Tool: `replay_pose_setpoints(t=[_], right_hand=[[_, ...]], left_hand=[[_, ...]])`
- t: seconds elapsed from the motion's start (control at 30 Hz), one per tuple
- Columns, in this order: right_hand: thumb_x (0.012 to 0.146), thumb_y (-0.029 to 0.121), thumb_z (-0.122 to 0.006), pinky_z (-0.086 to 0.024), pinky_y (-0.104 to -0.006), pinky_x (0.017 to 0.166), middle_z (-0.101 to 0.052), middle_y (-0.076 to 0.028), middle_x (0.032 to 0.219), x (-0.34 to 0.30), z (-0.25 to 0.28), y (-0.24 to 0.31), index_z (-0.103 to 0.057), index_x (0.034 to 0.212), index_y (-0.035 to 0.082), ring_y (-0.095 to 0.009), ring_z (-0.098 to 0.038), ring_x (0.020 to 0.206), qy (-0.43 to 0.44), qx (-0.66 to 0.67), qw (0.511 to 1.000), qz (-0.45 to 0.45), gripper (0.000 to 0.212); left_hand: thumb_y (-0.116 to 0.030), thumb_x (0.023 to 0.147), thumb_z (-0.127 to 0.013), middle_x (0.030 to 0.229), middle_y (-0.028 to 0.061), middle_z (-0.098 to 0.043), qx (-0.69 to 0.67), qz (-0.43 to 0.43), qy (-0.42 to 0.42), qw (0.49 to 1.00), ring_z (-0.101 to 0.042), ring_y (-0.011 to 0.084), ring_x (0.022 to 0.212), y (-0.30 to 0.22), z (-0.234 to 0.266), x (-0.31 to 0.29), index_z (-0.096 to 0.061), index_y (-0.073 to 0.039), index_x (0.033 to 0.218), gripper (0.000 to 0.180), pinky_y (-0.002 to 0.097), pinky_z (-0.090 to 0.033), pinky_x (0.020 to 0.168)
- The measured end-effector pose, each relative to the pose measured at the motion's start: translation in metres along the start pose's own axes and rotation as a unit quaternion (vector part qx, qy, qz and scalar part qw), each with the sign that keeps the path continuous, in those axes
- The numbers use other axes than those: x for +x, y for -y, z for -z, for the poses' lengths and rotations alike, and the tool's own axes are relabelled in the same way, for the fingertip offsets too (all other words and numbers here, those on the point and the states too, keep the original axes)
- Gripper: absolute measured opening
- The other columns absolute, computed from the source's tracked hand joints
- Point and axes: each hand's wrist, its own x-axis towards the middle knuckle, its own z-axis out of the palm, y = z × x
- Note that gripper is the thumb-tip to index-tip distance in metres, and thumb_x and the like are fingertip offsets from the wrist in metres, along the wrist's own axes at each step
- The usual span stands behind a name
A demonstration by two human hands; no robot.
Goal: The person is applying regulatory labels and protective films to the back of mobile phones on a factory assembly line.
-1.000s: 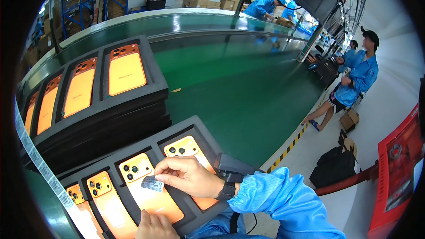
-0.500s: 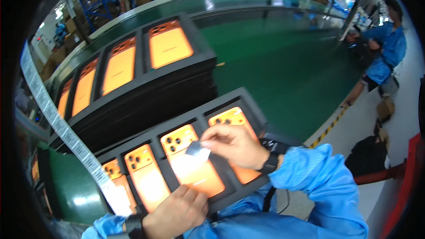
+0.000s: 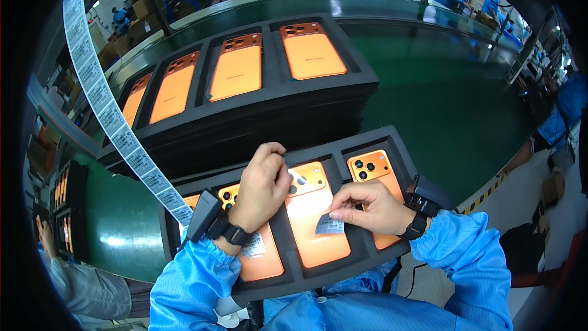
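Orange phones lie back side up in a black foam tray [image 3: 373,257] before me. Between thumb and fingertips, my right hand [image 3: 370,208] pinches a small silver-grey label [image 3: 331,224] by its upper corner, over the lower half of one phone [image 3: 309,220]. My left hand [image 3: 260,187] is closed at that phone's camera end, fingers curled; whatever they grip is hidden. Left of it, another phone [image 3: 263,263] bears a pale label [image 3: 253,246] and is partly covered by my left wrist. The rightmost phone [image 3: 386,175] sits beneath my right hand.
A long strip of printed labels [image 3: 113,113] hangs down on the left, ending near my left wrist. Behind stands a stack of black trays [image 3: 257,125] with more orange phones [image 3: 313,52], on a green conveyor [image 3: 429,86]. At lower left shows another person's grey sleeve [image 3: 92,288].
My left hand has moved from the tray's near edge up to the phone's camera end. The label in my right hand has gone from near the cameras to the phone's lower half. The view has shifted left.
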Motion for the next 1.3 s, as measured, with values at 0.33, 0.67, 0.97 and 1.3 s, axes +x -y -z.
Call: replay_pose_setpoints(t=[0.33,0.67,0.97,1.3], right_hand=[[0.084,0.013,-0.064,-0.048,-0.0354,0.06,-0.063,-0.011,0.074,0.016,-0.01,-0.007,-0.06,0.083,0.001,-0.026,-0.063,0.067,0.062,-0.172,0.979,0.086,0.013],[0.084,0.013,-0.064,-0.048,-0.0368,0.062,-0.061,-0.012,0.075,0.021,-0.008,-0.008,-0.059,0.083,0.001,-0.029,-0.063,0.07,0.072,-0.156,0.982,0.084,0.014],[0.085,0.013,-0.063,-0.047,-0.0364,0.061,-0.061,-0.012,0.073,0.02,-0.008,-0.011,-0.058,0.083,0.001,-0.028,-0.062,0.068,0.082,-0.154,0.981,0.084,0.013],[0.084,0.013,-0.063,-0.047,-0.0362,0.06,-0.06,-0.011,0.072,0.021,-0.007,-0.009,-0.058,0.083,0.002,-0.027,-0.062,0.066,0.086,-0.157,0.981,0.076,0.013]], left_hand=[[0.003,0.077,-0.058,0.1,0.0135,-0.063,-0.107,0.092,-0.044,0.989,-0.062,0.0244,0.09,0.008,-0.001,0.0,-0.059,0.004,0.08,0.002,0.0321,-0.049,0.08],[0.002,0.074,-0.061,0.1,0.0152,-0.063,-0.109,0.096,-0.04,0.989,-0.063,0.0281,0.089,0.011,0.001,0.002,-0.057,0.003,0.074,0.004,0.0334,-0.05,0.077],[0.002,0.078,-0.059,0.103,0.0126,-0.063,-0.102,0.109,-0.024,0.989,-0.062,0.0233,0.093,0.008,0.003,0.0,-0.059,0.003,0.08,0.002,0.0319,-0.048,0.082],[0.002,0.079,-0.059,0.103,0.0126,-0.063,-0.096,0.103,-0.021,0.99,-0.062,0.0234,0.094,0.01,0.003,0.0,-0.059,0.003,0.08,0.002,0.0321,-0.049,0.083]])
